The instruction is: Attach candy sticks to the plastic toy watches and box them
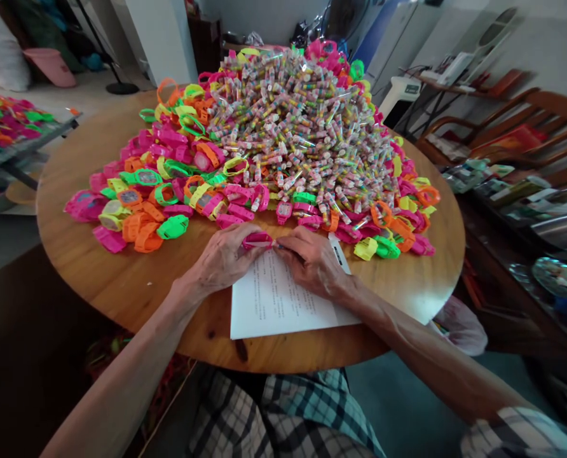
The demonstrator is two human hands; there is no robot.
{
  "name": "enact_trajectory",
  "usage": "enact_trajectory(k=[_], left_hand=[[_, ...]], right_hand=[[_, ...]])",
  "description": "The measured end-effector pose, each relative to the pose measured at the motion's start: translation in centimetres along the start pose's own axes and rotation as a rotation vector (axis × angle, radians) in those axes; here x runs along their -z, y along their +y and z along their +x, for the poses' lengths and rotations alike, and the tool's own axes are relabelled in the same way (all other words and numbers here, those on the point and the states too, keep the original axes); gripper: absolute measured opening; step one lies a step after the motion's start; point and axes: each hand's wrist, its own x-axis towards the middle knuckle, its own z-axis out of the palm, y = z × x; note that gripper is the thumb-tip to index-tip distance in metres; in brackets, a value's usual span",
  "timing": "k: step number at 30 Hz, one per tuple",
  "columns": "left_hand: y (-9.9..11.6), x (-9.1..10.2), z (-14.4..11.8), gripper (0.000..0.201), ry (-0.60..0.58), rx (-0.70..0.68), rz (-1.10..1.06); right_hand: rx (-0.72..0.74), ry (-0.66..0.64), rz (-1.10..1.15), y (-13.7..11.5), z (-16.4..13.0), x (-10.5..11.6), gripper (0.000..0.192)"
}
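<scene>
My left hand [224,257] grips a pink toy watch [257,240] just above a printed white sheet [274,302] on the round wooden table [97,261]. My right hand [312,259] meets it from the right, fingertips pinched at the watch's end, holding what may be a small candy tube; it is mostly hidden. Beyond the hands rises a big heap of small multicoloured candy tubes [297,127], ringed by many pink, orange, green and yellow toy watches [169,184].
A wooden chair [526,121] and a cluttered low table [541,210] stand to the right. At far left a tray [11,127] holds more coloured watches. A plastic bag [462,324] hangs by the table's right edge. My checked clothing fills the bottom.
</scene>
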Motion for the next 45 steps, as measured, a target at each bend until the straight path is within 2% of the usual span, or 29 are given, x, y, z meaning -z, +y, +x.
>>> enact_trajectory(k=[4, 11, 15, 19, 22, 28, 31, 36, 41, 45], left_hand=[[-0.1, -0.2, -0.2, 0.020, 0.001, 0.004, 0.011], [0.1, -0.1, -0.5, 0.021, 0.007, -0.044, 0.042], [0.5, -0.1, -0.6, 0.018, -0.002, -0.017, 0.073], [0.5, -0.1, -0.5, 0.016, -0.011, -0.014, 0.075], [0.3, 0.0, -0.5, 0.018, -0.019, -0.025, 0.066], [0.4, 0.1, -0.4, 0.018, -0.023, -0.025, 0.097], [0.5, 0.3, -0.3, 0.017, -0.020, -0.025, 0.084], [0.6, 0.7, -0.1, 0.019, -0.035, -0.025, 0.059], [0.4, 0.6, -0.3, 0.021, -0.020, 0.004, 0.072], [0.2, 0.3, -0.4, 0.020, -0.008, -0.019, 0.039]], right_hand=[[0.038, -0.036, -0.070, -0.4, -0.2, 0.2, 0.034], [0.144, -0.109, -0.326, -1.0, -0.5, 0.1, 0.026], [0.168, -0.153, -0.452, -1.5, -0.2, 0.2, 0.028], [0.109, -0.246, -0.450, -2.2, 0.2, 0.5, 0.033], [0.055, -0.281, -0.432, -2.3, 0.4, 0.5, 0.029], [0.118, -0.318, -0.477, -2.3, 0.4, 0.5, 0.026], [0.100, -0.299, -0.449, -2.1, 0.3, 0.4, 0.028], [0.122, -0.196, -0.371, -1.4, -0.2, -0.1, 0.029], [0.040, -0.047, -0.165, -1.0, -0.2, 0.0, 0.025], [0.000, 0.009, -0.010, -1.2, 0.1, 0.9, 0.018]])
